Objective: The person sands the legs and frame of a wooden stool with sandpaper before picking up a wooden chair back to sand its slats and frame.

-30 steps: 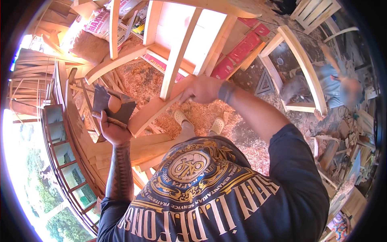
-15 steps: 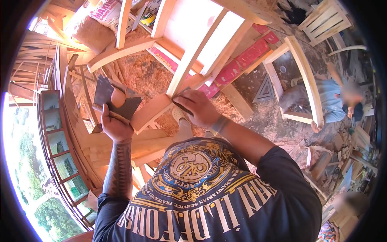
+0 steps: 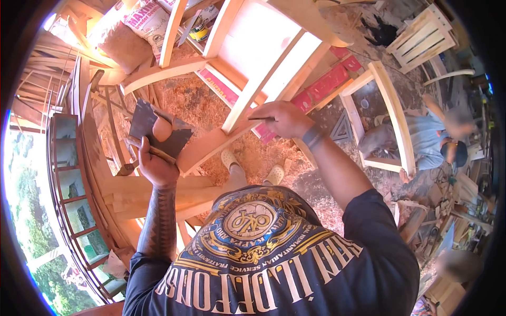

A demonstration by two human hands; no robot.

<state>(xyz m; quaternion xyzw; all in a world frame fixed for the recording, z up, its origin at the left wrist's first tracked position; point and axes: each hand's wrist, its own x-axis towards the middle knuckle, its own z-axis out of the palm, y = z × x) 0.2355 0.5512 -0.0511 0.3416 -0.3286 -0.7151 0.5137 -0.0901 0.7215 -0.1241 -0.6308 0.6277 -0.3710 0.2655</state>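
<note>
Right hand [image 3: 284, 120] pressing a folded scrap of sandpaper [image 3: 262, 119] onto the chair rail [image 3: 211, 146], fingers pinched around it, right where the upright slat [image 3: 253, 95] meets the rail. Left hand [image 3: 155, 166] clamped on spare sandpaper sheets [image 3: 158, 131] at the rail's near end, also bracing the wood. Hands well apart, rail spanning between them.

For a clean result, probably best: keep strokes along the grain, pressure flat through the fingertips, ease off at the joint to avoid rounding the slat shoulder. Keep bracing with the left so the chair frame [image 3: 253, 47] cannot rock.

Wood shavings [image 3: 195, 100] on the floor beneath. Another person [image 3: 427, 139] crouched by a second frame [image 3: 395, 105], far right.
</note>
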